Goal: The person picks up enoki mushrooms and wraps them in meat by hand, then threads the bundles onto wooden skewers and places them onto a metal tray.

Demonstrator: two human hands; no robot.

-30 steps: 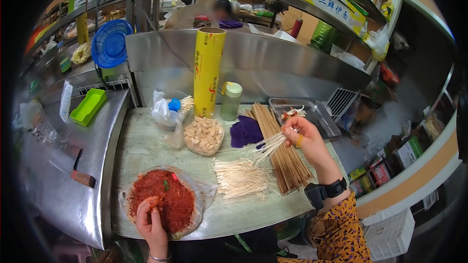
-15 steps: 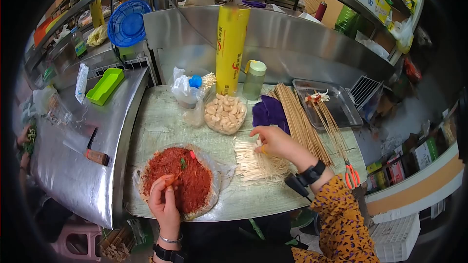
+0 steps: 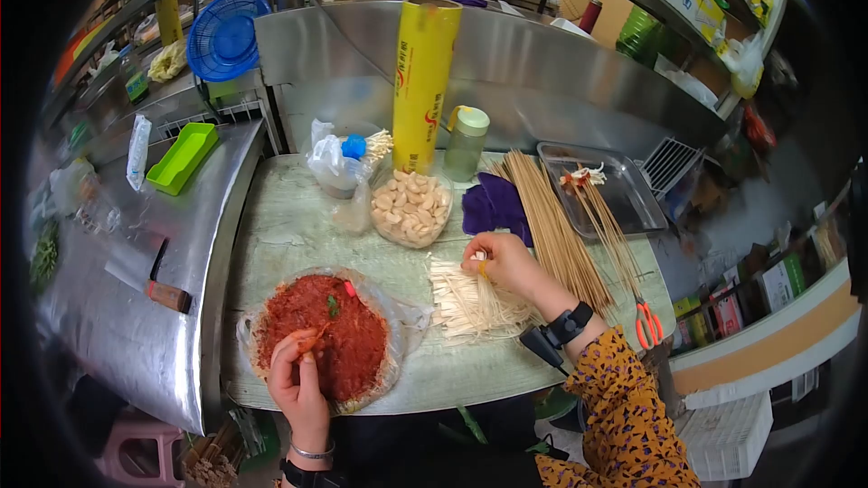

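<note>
My left hand rests on the near edge of a plate of red chili paste wrapped in clear plastic, its fingers pinching a bit of the paste. My right hand lies on the far end of a pile of pale enoki mushroom strands, fingers curled around some of them. A bundle of bamboo skewers lies just right of that hand. Several loaded skewers lean from the metal tray onto the counter.
A bowl of pale pieces, a purple cloth, a green-capped bottle, a yellow cling-film roll and a plastic bag stand behind. Red scissors lie at the right edge. A cleaver and green tray are on the left.
My right hand put the skewers down against the tray and came down onto the enoki pile. My left hand stayed at the chili paste.
</note>
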